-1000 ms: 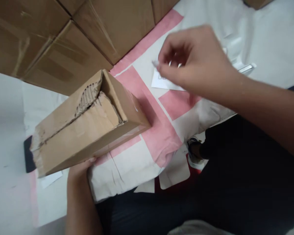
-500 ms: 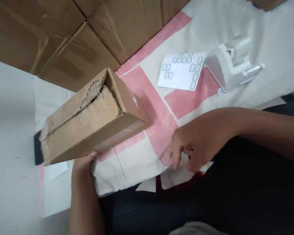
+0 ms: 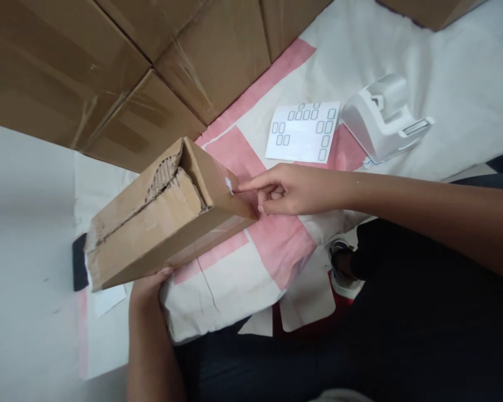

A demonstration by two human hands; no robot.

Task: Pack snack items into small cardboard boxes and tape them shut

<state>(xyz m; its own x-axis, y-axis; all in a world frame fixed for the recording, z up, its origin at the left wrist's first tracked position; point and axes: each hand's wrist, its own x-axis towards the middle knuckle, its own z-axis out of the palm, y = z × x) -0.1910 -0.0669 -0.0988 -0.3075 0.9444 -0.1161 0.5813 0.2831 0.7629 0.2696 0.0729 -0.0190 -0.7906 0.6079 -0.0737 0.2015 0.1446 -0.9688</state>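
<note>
A long cardboard box (image 3: 151, 240) lies tilted across the cloth-covered table, its top flaps torn and ragged along the seam. At its near lower edge my left hand (image 3: 153, 282) grips it; the thumb shows, while the other fingers are hidden under or behind the box. My right hand (image 3: 279, 190) reaches in from the right with the index finger stretched out and the other fingers loosely curled, holding nothing. That fingertip touches or nearly touches a small white sticker (image 3: 229, 185) on the box's end face.
Behind stand stacked taped cartons (image 3: 218, 61). A sheet of blue-outlined labels (image 3: 302, 134) and a white tape dispenser (image 3: 381, 120) lie to the right on the pink-and-white cloth (image 3: 272, 245). A dark object (image 3: 79, 262) shows past the box's left end.
My right hand has moved up and left from the table's front edge to the sticker on the box's end, its index finger now extended. My left hand keeps its hold on the box.
</note>
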